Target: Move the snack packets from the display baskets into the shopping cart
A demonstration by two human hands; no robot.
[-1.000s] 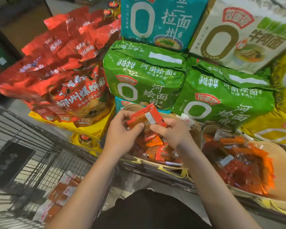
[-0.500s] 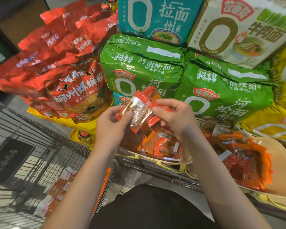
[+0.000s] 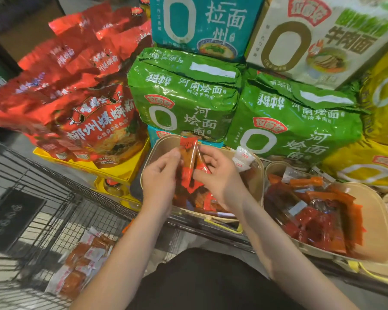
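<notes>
Red snack packets (image 3: pixel 189 166) lowered over basket (image 3: pixel 259 175), both hands still gripping.

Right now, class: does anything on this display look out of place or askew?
Mildly. Small white-labelled packets lie draped over the rim of the left basket rather than inside it, so they could slip off. Nothing looks torn or spilled.

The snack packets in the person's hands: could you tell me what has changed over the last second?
The bunch of snack packets was lifted off the left basket, then turned upright, gripped between left hand and right hand. None let go. Packets in the shopping cart and the right basket stayed put.
</notes>
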